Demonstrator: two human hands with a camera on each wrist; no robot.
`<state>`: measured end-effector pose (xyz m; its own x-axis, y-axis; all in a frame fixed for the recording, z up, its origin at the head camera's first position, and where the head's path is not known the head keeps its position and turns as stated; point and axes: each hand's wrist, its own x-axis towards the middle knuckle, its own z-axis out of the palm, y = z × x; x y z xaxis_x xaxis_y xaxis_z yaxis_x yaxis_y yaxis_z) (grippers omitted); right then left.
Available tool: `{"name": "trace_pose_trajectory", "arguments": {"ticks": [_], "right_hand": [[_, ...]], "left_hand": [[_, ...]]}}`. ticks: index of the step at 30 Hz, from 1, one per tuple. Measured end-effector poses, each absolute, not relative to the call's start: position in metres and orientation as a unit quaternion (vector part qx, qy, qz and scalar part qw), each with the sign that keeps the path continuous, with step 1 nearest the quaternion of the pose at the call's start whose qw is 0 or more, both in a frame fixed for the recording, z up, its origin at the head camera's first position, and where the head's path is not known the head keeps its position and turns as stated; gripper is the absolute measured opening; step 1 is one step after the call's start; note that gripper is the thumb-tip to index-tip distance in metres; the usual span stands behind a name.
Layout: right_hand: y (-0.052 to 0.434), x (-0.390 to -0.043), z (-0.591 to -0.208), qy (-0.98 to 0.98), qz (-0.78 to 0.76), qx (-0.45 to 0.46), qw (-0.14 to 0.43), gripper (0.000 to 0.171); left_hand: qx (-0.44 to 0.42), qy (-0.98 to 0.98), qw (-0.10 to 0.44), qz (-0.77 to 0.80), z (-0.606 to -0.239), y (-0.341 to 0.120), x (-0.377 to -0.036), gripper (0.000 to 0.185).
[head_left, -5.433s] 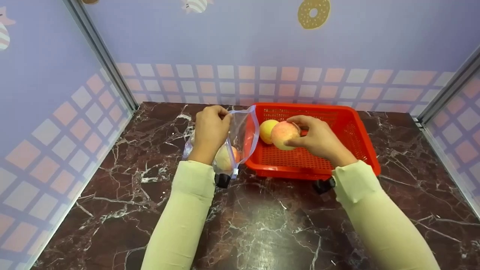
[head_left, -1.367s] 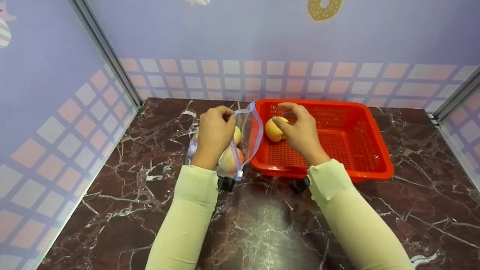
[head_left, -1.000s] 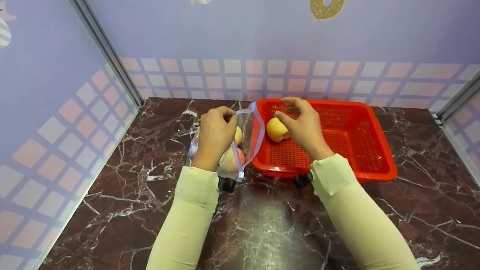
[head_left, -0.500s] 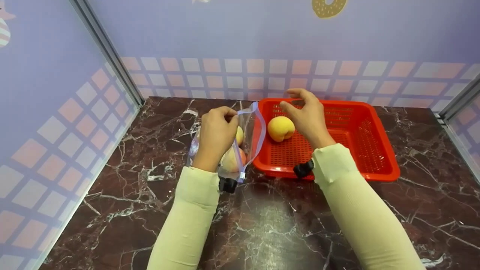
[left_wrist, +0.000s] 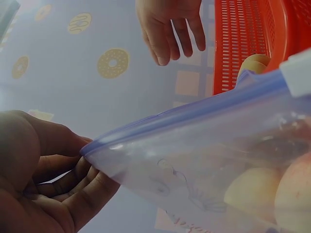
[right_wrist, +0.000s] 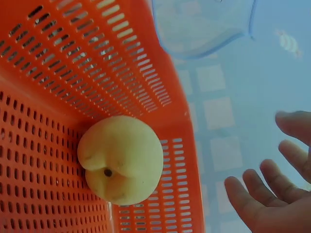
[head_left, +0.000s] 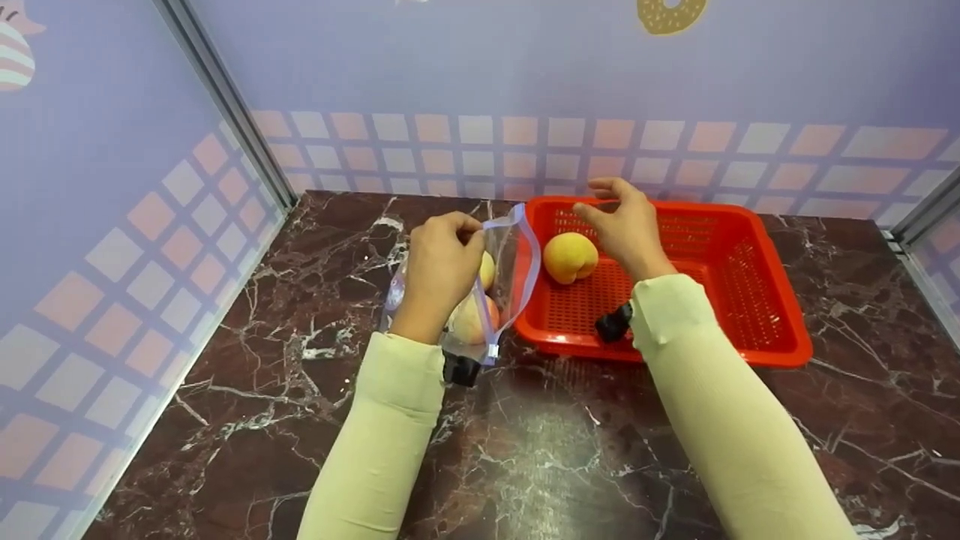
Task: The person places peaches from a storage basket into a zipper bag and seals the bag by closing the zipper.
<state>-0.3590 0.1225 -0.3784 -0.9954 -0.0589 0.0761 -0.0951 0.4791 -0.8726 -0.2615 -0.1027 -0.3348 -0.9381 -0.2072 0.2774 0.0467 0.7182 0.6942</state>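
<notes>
My left hand [head_left: 441, 262] pinches the top edge of a clear zip bag [left_wrist: 146, 155] with a purple rim, and its mouth gapes toward the basket. Inside the bag are peaches [head_left: 471, 321], one blushed pink and one yellowish, partly hidden by my left hand and wrist. A yellow peach [right_wrist: 121, 160] lies at the left end of the red plastic basket [head_left: 660, 356]. Over the basket, just above and right of that peach, my right hand [head_left: 628, 231] hovers with fingers spread and loosely bent. Nothing is in it, and it does not touch the peach.
The basket stands on a dark marbled tabletop [head_left: 555, 450], directly right of the bag. A tiled-pattern back wall [head_left: 480, 142] rises behind it, and a side wall [head_left: 150, 262] stands on the left. A white slider [head_left: 492, 350] sits at the bag's near corner.
About five seconds ago my right hand held a pinkish peach; now it is empty, and another peach shows in the bag. More recently, it has risen off the yellow peach. My left hand keeps its pinch.
</notes>
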Motion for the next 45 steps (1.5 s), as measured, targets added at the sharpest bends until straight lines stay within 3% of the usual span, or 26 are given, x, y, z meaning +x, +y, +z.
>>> {"name": "trace_pose_trajectory", "arguments": {"ticks": [7, 20, 29, 45], "right_hand": [[0.126, -0.367, -0.381, -0.874, 0.483, 0.046, -0.032, 0.054], [0.125, -0.382, -0.39, -0.879, 0.471, 0.042, -0.065, 0.057], [0.125, -0.387, -0.393, -0.888, 0.429, 0.067, -0.15, 0.06], [0.128, -0.396, -0.414, -0.903, 0.381, 0.094, -0.175, 0.069]], "left_hand": [[0.035, -0.909, 0.173, -0.378, -0.336, -0.102, -0.261, 0.014], [0.034, -0.908, 0.174, -0.38, -0.335, -0.103, -0.261, 0.013], [0.033, -0.905, 0.177, -0.387, -0.334, -0.104, -0.261, 0.012], [0.017, -0.904, 0.164, -0.394, -0.338, -0.106, -0.262, 0.014]]}}
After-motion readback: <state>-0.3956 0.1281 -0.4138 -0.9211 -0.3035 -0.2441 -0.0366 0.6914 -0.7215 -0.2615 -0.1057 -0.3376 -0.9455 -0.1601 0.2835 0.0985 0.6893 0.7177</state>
